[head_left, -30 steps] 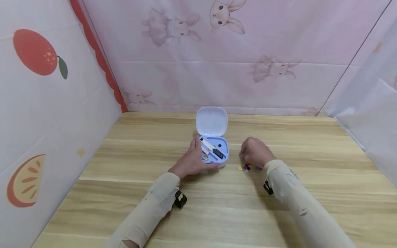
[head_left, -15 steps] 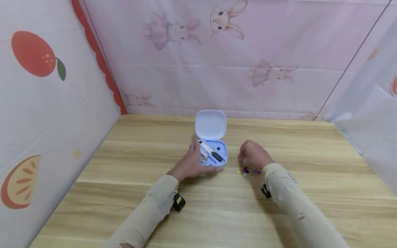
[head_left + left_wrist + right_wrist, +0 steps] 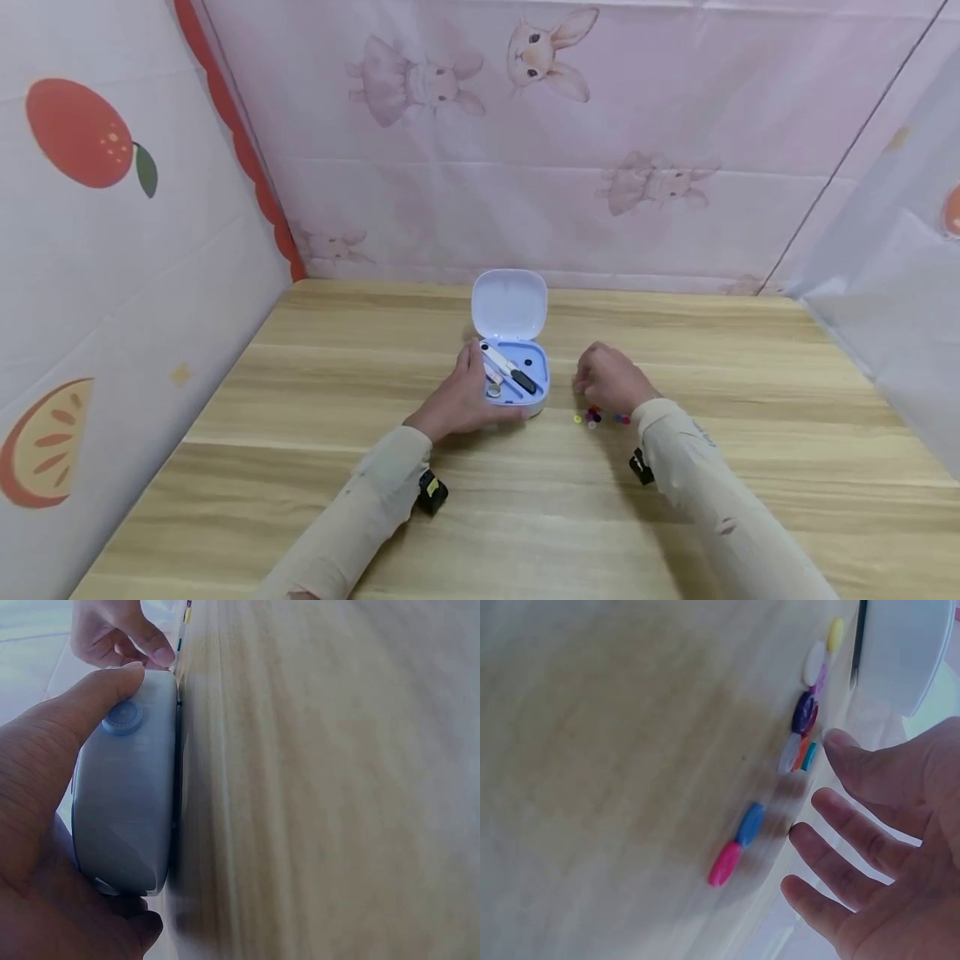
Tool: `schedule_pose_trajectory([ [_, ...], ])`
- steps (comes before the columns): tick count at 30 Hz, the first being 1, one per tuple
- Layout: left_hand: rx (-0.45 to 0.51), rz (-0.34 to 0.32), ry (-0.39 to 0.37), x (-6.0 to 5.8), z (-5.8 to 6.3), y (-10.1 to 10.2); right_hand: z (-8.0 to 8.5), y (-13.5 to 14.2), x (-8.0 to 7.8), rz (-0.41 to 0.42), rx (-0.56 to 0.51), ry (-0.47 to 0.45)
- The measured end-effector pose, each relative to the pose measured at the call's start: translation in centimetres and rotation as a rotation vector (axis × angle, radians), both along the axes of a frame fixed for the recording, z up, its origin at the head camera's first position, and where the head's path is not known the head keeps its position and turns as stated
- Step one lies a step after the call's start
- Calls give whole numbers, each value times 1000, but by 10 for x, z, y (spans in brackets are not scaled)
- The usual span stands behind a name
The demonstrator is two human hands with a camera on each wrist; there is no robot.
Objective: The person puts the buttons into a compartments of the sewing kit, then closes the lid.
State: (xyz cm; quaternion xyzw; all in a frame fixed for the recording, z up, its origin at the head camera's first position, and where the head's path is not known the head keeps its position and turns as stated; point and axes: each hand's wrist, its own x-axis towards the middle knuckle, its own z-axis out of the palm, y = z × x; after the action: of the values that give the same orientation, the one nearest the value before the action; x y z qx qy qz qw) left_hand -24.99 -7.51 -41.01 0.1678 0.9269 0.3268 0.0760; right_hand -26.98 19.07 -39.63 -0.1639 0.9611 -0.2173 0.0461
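My left hand point(image 3: 459, 396) grips the left side of a small hinged plastic case point(image 3: 124, 802), thumb along its front wall near a round blue catch point(image 3: 123, 718). The case stands with its lid point(image 3: 509, 304) raised. In its blue tray lie a slim white-and-black tool point(image 3: 522, 382), a small round silver piece point(image 3: 493, 390) and a black disc point(image 3: 528, 362). Right of the case, my right hand point(image 3: 611, 379) is low over the table, fingers loosely bent, thumb tip point(image 3: 841, 741) beside several coloured buttons point(image 3: 804, 712). Its index fingertip is hidden; I cannot tell whether it pinches a button.
A blue button point(image 3: 751, 825) and a pink button point(image 3: 724, 864) lie apart from the main cluster, under my right hand. The wood-grain table point(image 3: 517, 508) is bounded by a pink rabbit-print backdrop point(image 3: 480, 208) behind and a fruit-print sheet point(image 3: 150, 275) at left.
The head view has tilted slightly, so the scene sits a little lower in it. My left hand stays on the case, and my right hand stays beside the buttons.
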Motion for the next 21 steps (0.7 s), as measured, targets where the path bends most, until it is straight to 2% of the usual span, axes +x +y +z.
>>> schedule_pose_trajectory([
  [9,0,-1,-6,-2,-1,0,1,-1,-2,4,-29,6],
  [15,15,0,-12,-6,-2,1,6,-5,-3,-39,-70,34],
  [21,-14,15,-39,-6,-3,1,9,-11,-5,-67,-146,59],
])
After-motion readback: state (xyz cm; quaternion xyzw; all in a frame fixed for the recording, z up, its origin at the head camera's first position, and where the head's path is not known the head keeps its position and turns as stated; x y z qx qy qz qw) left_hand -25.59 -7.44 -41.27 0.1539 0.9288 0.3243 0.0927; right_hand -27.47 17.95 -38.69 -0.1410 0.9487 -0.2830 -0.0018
